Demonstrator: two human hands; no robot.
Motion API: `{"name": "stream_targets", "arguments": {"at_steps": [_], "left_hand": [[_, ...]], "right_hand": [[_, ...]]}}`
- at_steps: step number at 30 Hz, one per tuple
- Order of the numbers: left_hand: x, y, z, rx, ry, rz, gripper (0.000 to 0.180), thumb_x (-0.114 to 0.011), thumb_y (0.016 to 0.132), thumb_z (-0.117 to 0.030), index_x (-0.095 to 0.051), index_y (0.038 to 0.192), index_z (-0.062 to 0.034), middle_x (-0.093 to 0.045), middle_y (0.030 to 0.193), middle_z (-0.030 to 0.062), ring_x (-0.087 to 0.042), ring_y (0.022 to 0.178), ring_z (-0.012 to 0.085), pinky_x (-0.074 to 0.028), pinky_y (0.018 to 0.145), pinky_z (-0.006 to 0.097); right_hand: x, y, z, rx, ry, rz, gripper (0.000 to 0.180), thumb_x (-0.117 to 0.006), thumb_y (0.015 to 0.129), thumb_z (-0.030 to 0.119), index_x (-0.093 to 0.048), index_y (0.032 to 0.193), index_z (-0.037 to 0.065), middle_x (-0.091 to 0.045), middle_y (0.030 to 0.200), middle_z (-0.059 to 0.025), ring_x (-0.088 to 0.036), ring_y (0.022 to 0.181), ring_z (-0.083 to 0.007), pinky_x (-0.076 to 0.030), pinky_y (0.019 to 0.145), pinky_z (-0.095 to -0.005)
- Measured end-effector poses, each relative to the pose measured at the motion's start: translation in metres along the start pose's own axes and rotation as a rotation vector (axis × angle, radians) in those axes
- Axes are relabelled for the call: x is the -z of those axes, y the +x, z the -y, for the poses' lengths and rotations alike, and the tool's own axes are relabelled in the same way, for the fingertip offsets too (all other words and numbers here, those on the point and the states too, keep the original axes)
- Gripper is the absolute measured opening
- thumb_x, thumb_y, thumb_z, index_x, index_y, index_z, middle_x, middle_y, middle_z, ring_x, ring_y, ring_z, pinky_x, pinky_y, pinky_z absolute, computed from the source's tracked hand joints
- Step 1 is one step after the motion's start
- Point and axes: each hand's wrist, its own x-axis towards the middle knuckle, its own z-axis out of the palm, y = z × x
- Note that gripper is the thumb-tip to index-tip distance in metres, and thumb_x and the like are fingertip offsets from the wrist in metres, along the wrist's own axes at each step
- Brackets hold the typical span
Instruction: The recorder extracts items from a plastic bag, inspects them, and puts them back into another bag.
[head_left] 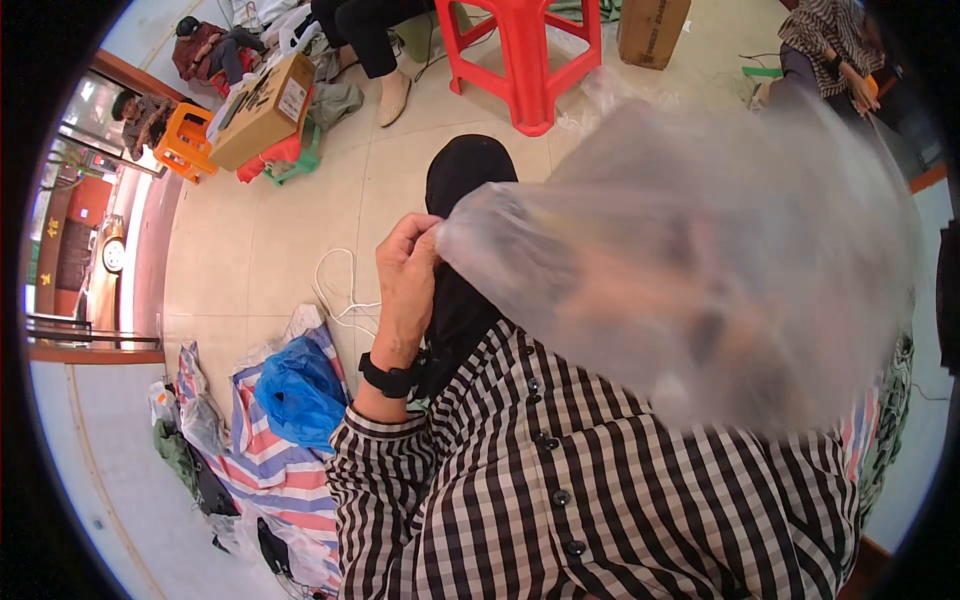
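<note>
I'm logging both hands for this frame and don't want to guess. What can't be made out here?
Head view:
- Right hand: only a blurred shape behind the clear plastic bag; its grip is unreadable.
- Left hand: its fingertips are hidden where they pinch the bag's edge against the black cloth.
- Black cloth: lower part covered by the striped sleeve.

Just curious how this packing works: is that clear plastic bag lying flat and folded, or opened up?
Opened up: the clear plastic bag billows wide, its edge pinched by the left hand over a black garment.
</note>
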Motion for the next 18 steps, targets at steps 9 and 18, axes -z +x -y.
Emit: {"name": "stream_targets", "arguments": {"at_steps": [9, 18], "left_hand": [[0.049, -0.041, 0.028, 0.154, -0.303, -0.272, 0.011, -0.049, 0.089, -0.007, -0.057, 0.092, 0.0008, -0.062, 0.079, 0.0097, -0.06, 0.067, 0.0171, -0.054, 0.065, 0.032], [0.079, -0.069, 0.056, 0.25, -0.323, -0.258, 0.012, -0.051, 0.088, -0.009, -0.056, 0.093, -0.0007, -0.062, 0.077, 0.0082, -0.06, 0.065, 0.0177, -0.053, 0.062, 0.031]], "right_hand": [[0.013, -0.012, -0.002, 0.028, 0.19, -0.185, 0.071, -0.073, 0.071, 0.006, -0.038, 0.133, 0.001, -0.053, 0.122, -0.0066, -0.047, 0.11, -0.0118, -0.037, 0.097, -0.027], [0.009, -0.018, 0.032, 0.091, 0.397, -0.279, 0.053, -0.073, 0.067, -0.001, -0.051, 0.115, -0.002, -0.062, 0.098, -0.0069, -0.058, 0.085, -0.0129, -0.047, 0.08, -0.0277]]}}
